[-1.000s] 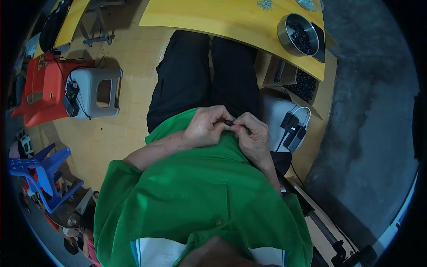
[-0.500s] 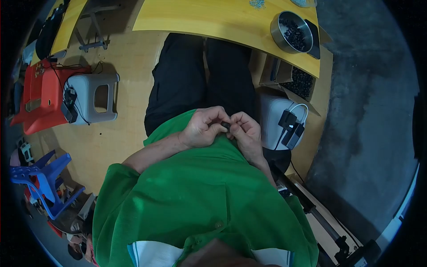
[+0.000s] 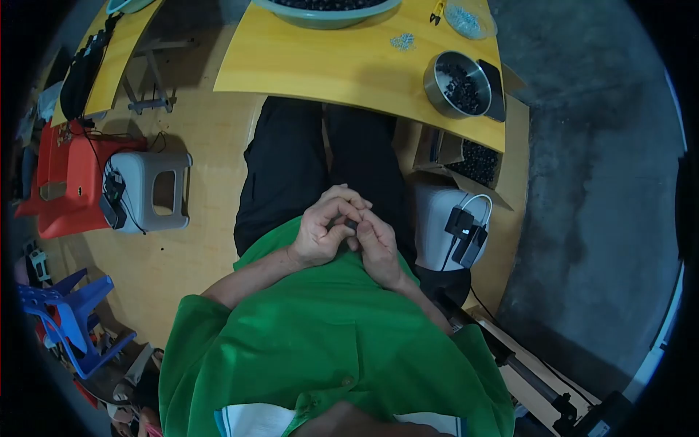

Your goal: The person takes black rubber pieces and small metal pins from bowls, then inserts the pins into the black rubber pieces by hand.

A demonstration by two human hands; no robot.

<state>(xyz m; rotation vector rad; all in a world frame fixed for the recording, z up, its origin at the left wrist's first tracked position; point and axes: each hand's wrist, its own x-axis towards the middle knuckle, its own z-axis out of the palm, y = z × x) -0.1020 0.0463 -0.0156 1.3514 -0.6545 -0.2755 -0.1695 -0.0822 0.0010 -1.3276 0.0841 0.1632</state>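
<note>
My left hand and my right hand meet over my lap, in front of the green shirt. A small dark piece sits between their fingertips. My left thumb and forefinger pinch it from one side, while my right thumb presses against it from the other. Its exact kind is too small to make out, and the fingers cover most of it. The other fingers of both hands are curled and touch each other.
On the yellow table stand a metal bowl of black pieces, a tub of dark pieces, a dish of clear bits, and yellow snips. A cardboard box and grey stool are at right.
My view has tipped up, so more of the table shows, with the tub and the snips. My hands stay together on the dark piece, with the fingers closer around it.
</note>
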